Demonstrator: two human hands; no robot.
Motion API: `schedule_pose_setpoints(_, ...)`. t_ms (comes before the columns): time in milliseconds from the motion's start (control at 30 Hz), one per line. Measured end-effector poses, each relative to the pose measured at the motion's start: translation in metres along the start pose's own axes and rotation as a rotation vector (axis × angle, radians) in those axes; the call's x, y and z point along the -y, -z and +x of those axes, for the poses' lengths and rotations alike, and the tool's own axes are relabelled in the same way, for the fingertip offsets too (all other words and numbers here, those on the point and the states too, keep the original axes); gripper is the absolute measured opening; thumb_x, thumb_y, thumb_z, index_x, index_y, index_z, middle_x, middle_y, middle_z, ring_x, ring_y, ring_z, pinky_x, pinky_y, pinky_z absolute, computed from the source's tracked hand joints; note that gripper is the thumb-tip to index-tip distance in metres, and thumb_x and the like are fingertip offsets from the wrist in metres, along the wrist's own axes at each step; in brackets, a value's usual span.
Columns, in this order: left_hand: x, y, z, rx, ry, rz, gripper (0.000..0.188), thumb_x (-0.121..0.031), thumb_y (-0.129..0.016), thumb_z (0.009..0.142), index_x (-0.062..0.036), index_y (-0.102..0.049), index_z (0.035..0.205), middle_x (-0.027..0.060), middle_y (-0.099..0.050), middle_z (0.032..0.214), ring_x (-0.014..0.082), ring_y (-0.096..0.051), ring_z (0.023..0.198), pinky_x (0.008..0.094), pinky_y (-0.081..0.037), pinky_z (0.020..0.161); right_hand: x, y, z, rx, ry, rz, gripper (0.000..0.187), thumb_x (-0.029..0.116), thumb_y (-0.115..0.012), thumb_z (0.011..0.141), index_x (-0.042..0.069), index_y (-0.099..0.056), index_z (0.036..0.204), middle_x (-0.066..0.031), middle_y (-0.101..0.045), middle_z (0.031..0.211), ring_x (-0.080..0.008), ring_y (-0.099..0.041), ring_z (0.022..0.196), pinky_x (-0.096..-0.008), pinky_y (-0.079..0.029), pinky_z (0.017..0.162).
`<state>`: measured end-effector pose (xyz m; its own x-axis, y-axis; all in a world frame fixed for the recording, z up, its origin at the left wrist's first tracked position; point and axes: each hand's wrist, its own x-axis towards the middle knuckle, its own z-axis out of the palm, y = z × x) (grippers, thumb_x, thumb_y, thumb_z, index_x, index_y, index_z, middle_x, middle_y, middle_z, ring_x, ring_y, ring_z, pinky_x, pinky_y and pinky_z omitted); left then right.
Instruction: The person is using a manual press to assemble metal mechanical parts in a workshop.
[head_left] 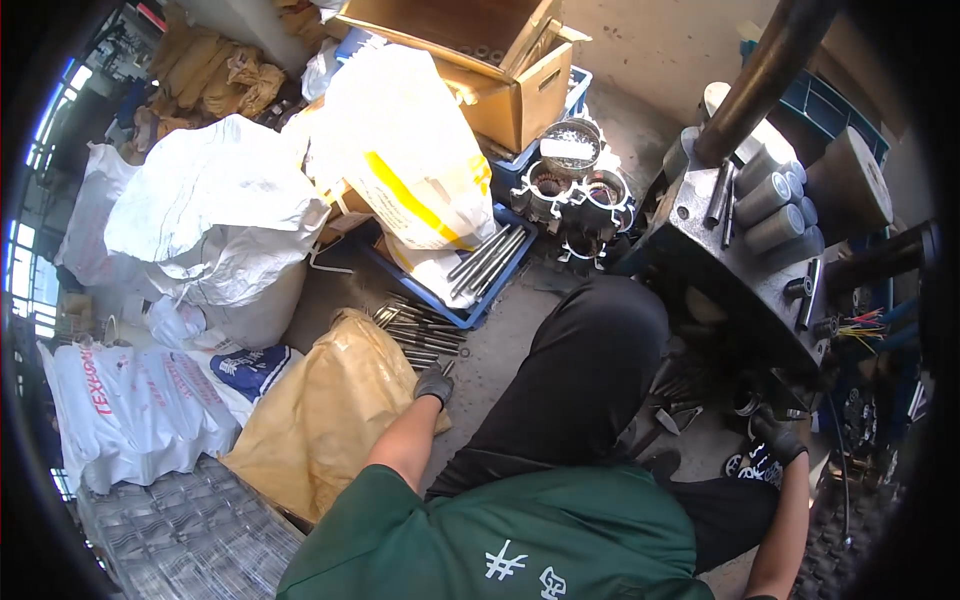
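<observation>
My left hand (433,385), in a dark glove, is low beside a pile of metal rods (425,330) on the floor. Its fingers are curled, and a small light tip shows at them; what they hold is too small to name. Next to that hand lies a crumpled brown paper sack (325,410). At the far right, my right hand (778,440), also gloved, reaches down by my bent leg. It is close to a round metal part (745,402) under the machine table; its fingers are partly hidden, and whether they touch that part cannot be made out.
A blue crate (475,318) bears white sacks (400,140) and more rods. Behind it stand a cardboard box (530,95) and ringed metal housings (575,190). The heavy machine table (720,240), with grey cylinders (775,205), is on my right. White bags (140,410) lie left.
</observation>
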<state>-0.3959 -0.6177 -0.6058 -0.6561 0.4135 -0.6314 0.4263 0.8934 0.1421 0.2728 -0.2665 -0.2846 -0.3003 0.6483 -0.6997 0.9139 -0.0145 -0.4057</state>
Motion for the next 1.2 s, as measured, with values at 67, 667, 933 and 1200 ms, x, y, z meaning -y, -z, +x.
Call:
schedule_pose_setpoints(67,-0.010,-0.009,0.004,0.047,0.075,0.014,0.048,-0.024,-0.064,0.094,-0.0038,-0.057,0.138,0.0253,-0.064,0.137,0.0393,-0.063,0.129,0.0467,-0.052,0.107,0.033,0.004,-0.014,0.099,-0.347,-0.194,0.070,0.060,-0.048,0.105,0.017,-0.041,0.161,-0.0140,-0.076,0.116,-0.0252,-0.074,0.105,-0.0375,-0.057,0.088)
schedule_pose_setpoints(667,-0.170,0.156,-0.052,-0.351,-0.802,-0.247,0.015,-0.016,-0.061,0.097,-0.0016,-0.060,0.102,0.0242,-0.068,0.093,0.0401,-0.067,0.083,0.0490,-0.052,0.076,0.065,0.013,-0.023,0.004,-0.304,0.034,0.035,0.029,-0.070,0.096,0.005,-0.077,0.121,-0.0067,-0.077,0.101,-0.0170,-0.071,0.086,-0.0332,-0.058,0.080)
schedule_pose_setpoints(933,-0.363,0.361,-0.220,0.483,-1.586,-1.598,0.049,-0.025,-0.075,0.096,-0.0004,-0.060,0.136,0.0165,-0.061,0.143,0.0344,-0.067,0.122,0.0429,-0.055,0.104,0.101,0.050,-0.050,-0.334,0.211,0.277,0.029,0.023,-0.069,0.097,-0.002,-0.073,0.110,-0.0128,-0.074,0.096,-0.0188,-0.068,0.092,-0.0340,-0.055,0.087)
schedule_pose_setpoints(1200,-0.513,0.282,-0.290,0.761,-1.440,-1.524,0.035,-0.031,-0.067,0.105,-0.0093,-0.059,0.132,0.0087,-0.072,0.105,0.0155,-0.066,0.072,0.0290,-0.054,0.065,0.104,0.086,-0.022,-1.116,0.605,0.276,0.018,0.005,-0.068,0.092,0.000,-0.072,0.109,-0.0137,-0.072,0.099,-0.0250,-0.070,0.094,-0.0387,-0.055,0.087)
